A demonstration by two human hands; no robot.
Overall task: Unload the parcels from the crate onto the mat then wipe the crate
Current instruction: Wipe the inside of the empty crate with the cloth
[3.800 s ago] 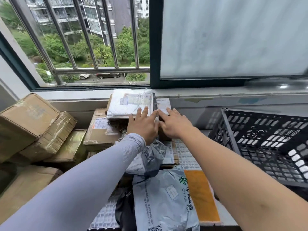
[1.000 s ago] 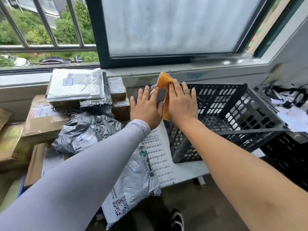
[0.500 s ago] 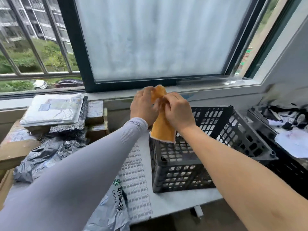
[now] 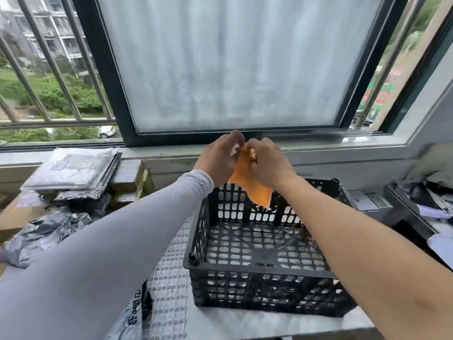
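Observation:
The black slatted crate [image 4: 259,276] stands upright on the white gridded mat [image 4: 169,285], and nothing lies inside it. Above its far wall an orange cloth [image 4: 255,190] hangs down. My left hand [image 4: 218,160] and my right hand [image 4: 269,163] both pinch the cloth's top, close together. Parcels are heaped at the left: a white flat parcel [image 4: 73,168] on top, a crumpled grey bag [image 4: 46,231] below, and a grey mailer with green print [image 4: 130,317] at the near edge.
A window with a frosted pane [image 4: 230,62] and a sill runs behind the crate. Brown cardboard boxes [image 4: 125,177] sit under the sill at the left. A dark bin with papers and black wrapping [image 4: 426,200] stands at the right.
Earlier my hands pressed on the parcel stack; then they took the orange cloth. The view has turned right and the crate now sits upright below the cloth.

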